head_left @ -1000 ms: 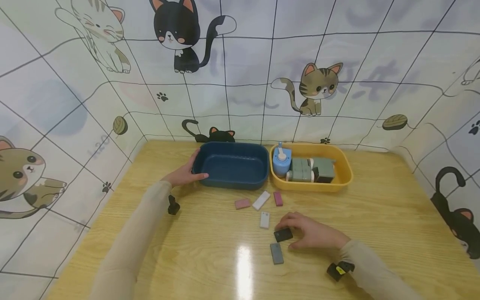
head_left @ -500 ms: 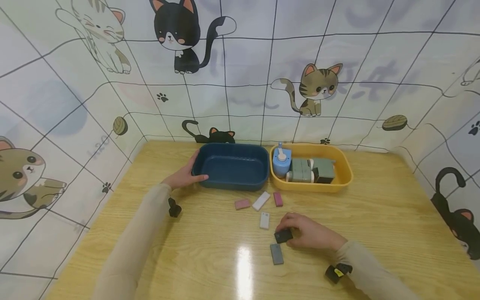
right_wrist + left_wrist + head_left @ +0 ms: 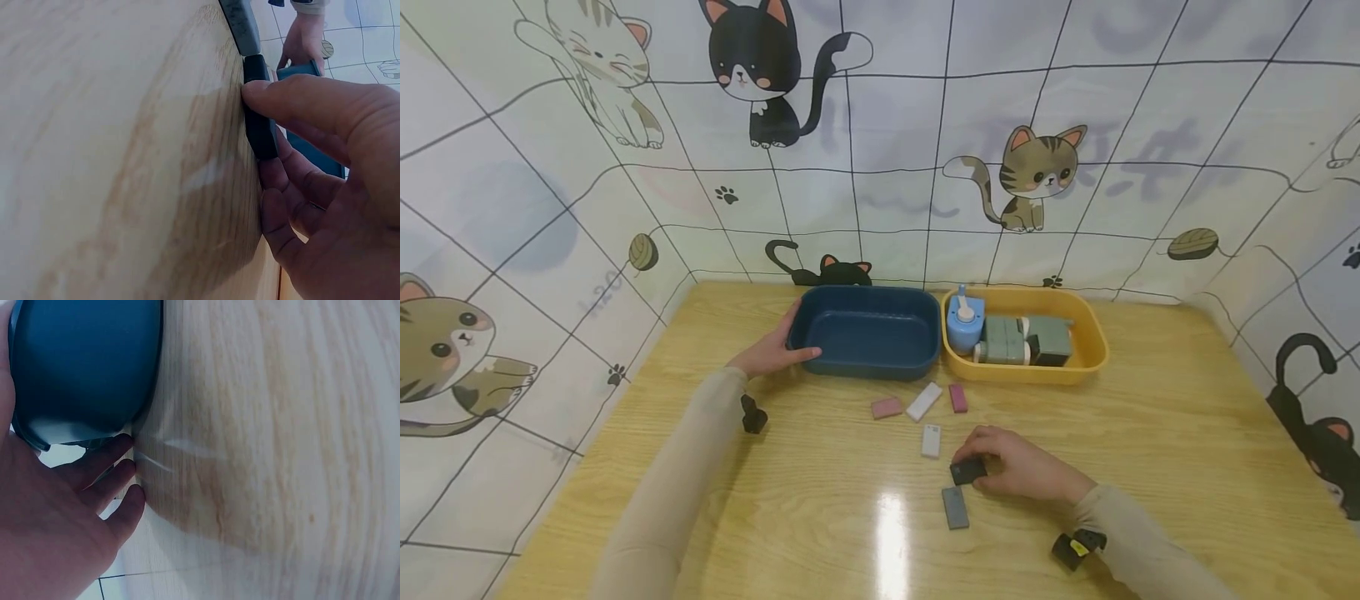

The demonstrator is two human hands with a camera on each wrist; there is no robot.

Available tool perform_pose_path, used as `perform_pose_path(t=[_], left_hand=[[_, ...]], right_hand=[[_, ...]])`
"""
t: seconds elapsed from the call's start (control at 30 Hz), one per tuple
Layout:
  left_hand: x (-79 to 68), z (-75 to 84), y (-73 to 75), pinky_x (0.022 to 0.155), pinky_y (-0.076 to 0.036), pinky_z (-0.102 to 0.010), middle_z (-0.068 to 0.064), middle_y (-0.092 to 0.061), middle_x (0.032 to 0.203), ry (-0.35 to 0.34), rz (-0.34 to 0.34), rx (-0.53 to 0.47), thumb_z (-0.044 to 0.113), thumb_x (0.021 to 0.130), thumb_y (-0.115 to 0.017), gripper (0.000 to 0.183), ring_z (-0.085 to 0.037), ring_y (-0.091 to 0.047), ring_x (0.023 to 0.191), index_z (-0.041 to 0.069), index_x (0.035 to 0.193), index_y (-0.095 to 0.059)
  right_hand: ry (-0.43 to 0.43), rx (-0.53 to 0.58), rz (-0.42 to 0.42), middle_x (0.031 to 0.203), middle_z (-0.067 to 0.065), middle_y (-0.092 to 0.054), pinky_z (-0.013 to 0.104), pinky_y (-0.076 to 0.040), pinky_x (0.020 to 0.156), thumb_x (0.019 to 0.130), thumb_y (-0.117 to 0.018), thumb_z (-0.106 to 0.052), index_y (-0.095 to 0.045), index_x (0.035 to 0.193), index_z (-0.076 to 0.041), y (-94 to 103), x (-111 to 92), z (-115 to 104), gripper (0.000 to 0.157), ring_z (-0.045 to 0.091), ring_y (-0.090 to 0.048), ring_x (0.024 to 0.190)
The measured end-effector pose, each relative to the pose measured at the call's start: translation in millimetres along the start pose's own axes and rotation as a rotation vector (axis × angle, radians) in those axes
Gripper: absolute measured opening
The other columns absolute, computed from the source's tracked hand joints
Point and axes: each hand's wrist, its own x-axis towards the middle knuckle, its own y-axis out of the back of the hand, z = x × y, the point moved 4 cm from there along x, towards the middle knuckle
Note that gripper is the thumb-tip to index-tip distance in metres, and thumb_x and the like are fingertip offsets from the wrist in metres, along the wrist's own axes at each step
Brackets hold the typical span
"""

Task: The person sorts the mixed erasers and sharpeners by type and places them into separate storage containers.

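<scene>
In the head view, my left hand holds the left end of a dark blue tray, its thumb along the front wall and its fingers round the side. Three fingers show beside the tray's end in the left wrist view. My right hand pinches a small black phone-shaped block between thumb and fingers. The right wrist view shows the thumb on the black block's near face. Just in front of it lies a grey phone-shaped block. Nothing lies inside the blue tray.
A yellow tray stands against the blue one, holding a blue bottle-like toy and grey-green blocky toys. Before the trays lie a pink block, a magenta block, a long white block and a smaller white phone-shaped block.
My right thumb has come in against the black block, so thumb and fingers now pinch it. The left hand stays at the blue tray's end.
</scene>
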Motion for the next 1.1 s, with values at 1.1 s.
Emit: perform_pose_path(t=[1.1], left_hand=[[0.8,3.3,2.7,0.111,-0.014,-0.056,-0.012,0.007,0.160,-0.007,-0.004,-0.011,0.043,0.090,-0.066,0.105,-0.036,-0.004,0.144,0.020,0.154,0.013]], right_hand=[[-0.105,0.080,0.092,0.108,-0.008,-0.061,0.031,-0.048,0.081,0.083,-0.076,-0.013,-0.069,0.118,-0.017,19.1,8.2,-0.2,0.036,0.014,-0.056,0.096]])
